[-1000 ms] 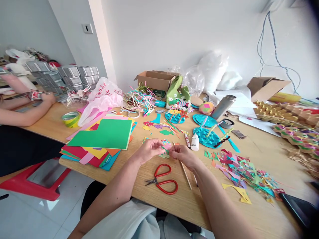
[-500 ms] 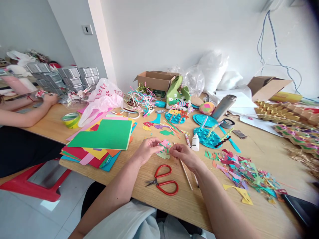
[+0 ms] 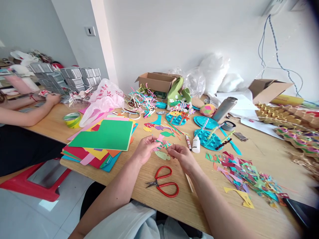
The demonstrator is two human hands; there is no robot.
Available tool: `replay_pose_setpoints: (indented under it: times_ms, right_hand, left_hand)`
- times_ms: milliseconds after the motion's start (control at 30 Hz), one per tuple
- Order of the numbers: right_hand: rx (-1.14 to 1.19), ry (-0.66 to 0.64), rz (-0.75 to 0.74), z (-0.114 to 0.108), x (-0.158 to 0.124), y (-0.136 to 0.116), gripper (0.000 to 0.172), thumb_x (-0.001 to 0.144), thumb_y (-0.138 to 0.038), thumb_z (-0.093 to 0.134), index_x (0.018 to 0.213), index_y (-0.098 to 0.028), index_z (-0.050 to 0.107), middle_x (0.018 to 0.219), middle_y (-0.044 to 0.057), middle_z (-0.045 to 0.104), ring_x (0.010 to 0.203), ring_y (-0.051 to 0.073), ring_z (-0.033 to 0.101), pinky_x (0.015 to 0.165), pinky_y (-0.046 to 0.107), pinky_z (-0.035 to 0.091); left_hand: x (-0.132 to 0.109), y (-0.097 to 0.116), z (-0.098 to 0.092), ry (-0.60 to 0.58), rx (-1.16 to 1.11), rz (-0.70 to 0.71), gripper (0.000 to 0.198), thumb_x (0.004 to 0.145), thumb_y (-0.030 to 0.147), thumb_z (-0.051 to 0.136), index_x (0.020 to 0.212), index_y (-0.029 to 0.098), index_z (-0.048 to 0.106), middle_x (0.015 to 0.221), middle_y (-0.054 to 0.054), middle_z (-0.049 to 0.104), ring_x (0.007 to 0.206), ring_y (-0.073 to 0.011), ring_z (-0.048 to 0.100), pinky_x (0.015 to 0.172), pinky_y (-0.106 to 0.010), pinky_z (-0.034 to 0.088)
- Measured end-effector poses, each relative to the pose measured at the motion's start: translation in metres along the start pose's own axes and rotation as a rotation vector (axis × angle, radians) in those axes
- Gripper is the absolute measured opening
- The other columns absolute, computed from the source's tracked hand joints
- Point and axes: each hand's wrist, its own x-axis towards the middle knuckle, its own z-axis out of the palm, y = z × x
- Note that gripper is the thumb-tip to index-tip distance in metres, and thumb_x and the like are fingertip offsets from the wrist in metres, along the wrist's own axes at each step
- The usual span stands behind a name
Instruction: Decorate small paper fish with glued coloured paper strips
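On the counter (image 3: 259, 142), nearest to the person, there is a pair of scissors with red handles (image 3: 156, 182); its blades point to the left. To the right of it lies a thin pale stick (image 3: 188, 183), partly hidden by the right arm. Beyond the scissors, the left hand (image 3: 145, 150) pinches a small pink and green paper cutout (image 3: 164, 145) between its fingertips. The right hand (image 3: 182, 155) has its thumb and finger closed on the other side of the same cutout, so the piece is between the two hands, a little above the counter. A pale green paper fish (image 3: 161, 155) lies just below it.

On the left is a stack of coloured paper (image 3: 107, 136) with a green sheet on top; on the right, a heap of paper scraps (image 3: 244, 174). Behind the hands are a white glue bottle (image 3: 196, 145), standing upright, a green paper fish (image 3: 167, 134) and thin paper strips (image 3: 174, 128). Farther are blue decorated discs (image 3: 208, 138), a tilted metal flask (image 3: 225, 110), a tangled pile of pipe cleaners (image 3: 141, 101) and an open cardboard box (image 3: 157, 80). At the far left, a co-worker's hand (image 3: 53, 98) rests near stacked grey boxes (image 3: 72, 80).
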Motion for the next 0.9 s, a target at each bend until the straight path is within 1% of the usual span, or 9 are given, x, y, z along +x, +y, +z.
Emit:
replay_pose_setpoints:
  times_ms: [133, 300, 400, 533, 633, 700, 800, 900]
  right_hand:
    - [-0.009, 0.027, -0.010, 0.001, 0.001, 0.002, 0.035, 0.064, -0.053, 0.069, 0.066, -0.018, 0.062, 0.058, -0.001, 0.056, 0.054, 0.012, 0.044, 0.054, 0.026, 0.034]
    - [-0.020, 0.030, -0.018, 0.001, 0.000, 0.001, 0.027, 0.065, -0.044, 0.066, 0.063, -0.018, 0.061, 0.057, -0.001, 0.055, 0.055, 0.012, 0.043, 0.055, 0.027, 0.034]
    - [-0.057, 0.048, -0.014, -0.002, 0.000, 0.000, 0.024, 0.065, -0.042, 0.065, 0.063, -0.018, 0.060, 0.057, -0.001, 0.054, 0.056, 0.012, 0.043, 0.054, 0.027, 0.033]
    - [-0.134, 0.064, -0.046, -0.009, -0.002, -0.006, 0.029, 0.067, -0.048, 0.064, 0.067, -0.019, 0.059, 0.060, -0.001, 0.054, 0.057, 0.012, 0.042, 0.054, 0.027, 0.032]
    - [-0.173, -0.003, -0.086, -0.012, -0.004, -0.011, 0.032, 0.070, -0.051, 0.062, 0.069, -0.019, 0.058, 0.064, 0.000, 0.055, 0.061, 0.013, 0.045, 0.056, 0.027, 0.033]
    - [-0.186, -0.064, -0.102, -0.012, -0.006, -0.013, 0.032, 0.071, -0.051, 0.062, 0.070, -0.019, 0.058, 0.065, 0.000, 0.056, 0.062, 0.014, 0.046, 0.058, 0.027, 0.033]
    - [-0.190, -0.126, -0.076, -0.011, -0.006, -0.012, 0.031, 0.070, -0.050, 0.065, 0.069, -0.019, 0.059, 0.064, 0.000, 0.056, 0.061, 0.014, 0.047, 0.058, 0.027, 0.033]
    - [-0.157, -0.169, -0.027, -0.011, -0.005, -0.010, 0.030, 0.068, -0.048, 0.066, 0.068, -0.018, 0.061, 0.064, 0.000, 0.058, 0.061, 0.014, 0.048, 0.060, 0.027, 0.035]
  left_hand:
    - [0.000, 0.001, 0.001, -0.012, 0.007, -0.010, 0.025, 0.060, 0.026, 0.078, 0.076, 0.015, 0.062, 0.082, -0.009, 0.073, 0.090, -0.0242, 0.068, 0.083, -0.034, 0.045]
    - [0.000, 0.000, 0.002, -0.015, 0.003, -0.020, 0.025, 0.059, 0.025, 0.079, 0.076, 0.014, 0.064, 0.086, -0.009, 0.073, 0.089, -0.0225, 0.068, 0.082, -0.033, 0.046]
    - [0.002, -0.001, 0.000, 0.035, -0.010, -0.024, 0.026, 0.056, 0.023, 0.079, 0.075, 0.014, 0.064, 0.086, -0.009, 0.073, 0.087, -0.0211, 0.068, 0.084, -0.034, 0.046]
    - [0.005, -0.004, -0.004, 0.117, 0.024, -0.071, 0.031, 0.054, 0.023, 0.080, 0.078, 0.013, 0.065, 0.080, -0.008, 0.072, 0.079, -0.0206, 0.069, 0.080, -0.034, 0.049]
    - [0.005, -0.007, -0.006, 0.132, 0.106, -0.112, 0.036, 0.052, 0.024, 0.081, 0.083, 0.012, 0.066, 0.078, -0.008, 0.072, 0.072, -0.0194, 0.069, 0.074, -0.032, 0.050]
    - [0.005, -0.009, -0.006, 0.100, 0.168, -0.143, 0.035, 0.053, 0.024, 0.080, 0.083, 0.012, 0.067, 0.075, -0.008, 0.072, 0.068, -0.0183, 0.068, 0.068, -0.029, 0.049]
    - [0.004, -0.011, -0.005, 0.043, 0.215, -0.182, 0.030, 0.054, 0.025, 0.079, 0.079, 0.012, 0.069, 0.071, -0.008, 0.071, 0.063, -0.0168, 0.067, 0.063, -0.026, 0.047]
    - [0.003, -0.009, -0.004, -0.011, 0.237, -0.211, 0.025, 0.055, 0.026, 0.077, 0.075, 0.012, 0.070, 0.069, -0.007, 0.071, 0.062, -0.0161, 0.066, 0.064, -0.026, 0.047]
